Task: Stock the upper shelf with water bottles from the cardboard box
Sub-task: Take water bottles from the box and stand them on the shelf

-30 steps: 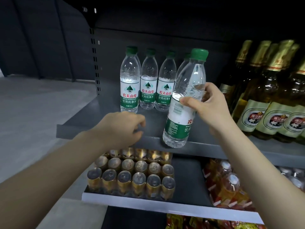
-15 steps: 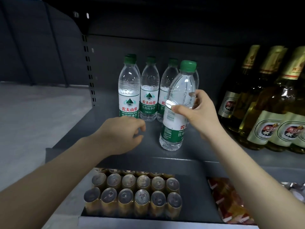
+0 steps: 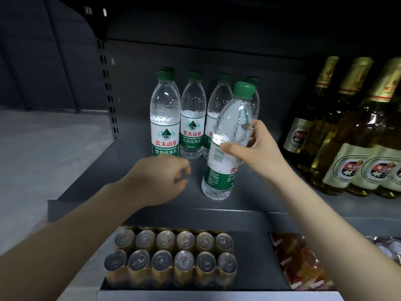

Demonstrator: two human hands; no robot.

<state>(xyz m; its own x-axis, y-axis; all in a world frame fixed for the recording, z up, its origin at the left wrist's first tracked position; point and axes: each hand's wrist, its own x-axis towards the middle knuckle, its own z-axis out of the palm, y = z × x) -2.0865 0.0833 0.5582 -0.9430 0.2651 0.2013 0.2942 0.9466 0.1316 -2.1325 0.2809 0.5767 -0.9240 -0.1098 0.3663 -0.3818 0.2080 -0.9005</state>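
Note:
My right hand (image 3: 258, 148) grips a clear water bottle (image 3: 227, 144) with a green cap and green-white label around its middle. The bottle leans slightly left, its base on or just above the dark grey upper shelf (image 3: 130, 192). Behind it stand several matching water bottles (image 3: 166, 118) in a row near the shelf's back wall. My left hand (image 3: 160, 177) hovers over the shelf to the left of the held bottle, fingers loosely curled and holding nothing. The cardboard box is out of view.
Tall green-gold beer bottles (image 3: 355, 144) crowd the right side of the same shelf. On the shelf below sit a pack of gold cans (image 3: 173, 257) and red-orange packets (image 3: 297, 263). A slotted upright (image 3: 108, 92) bounds the shelf on the left.
The held bottle has moved from over the shelf's front edge further in, towards the row. The camera has come closer. My left hand has stayed over the shelf.

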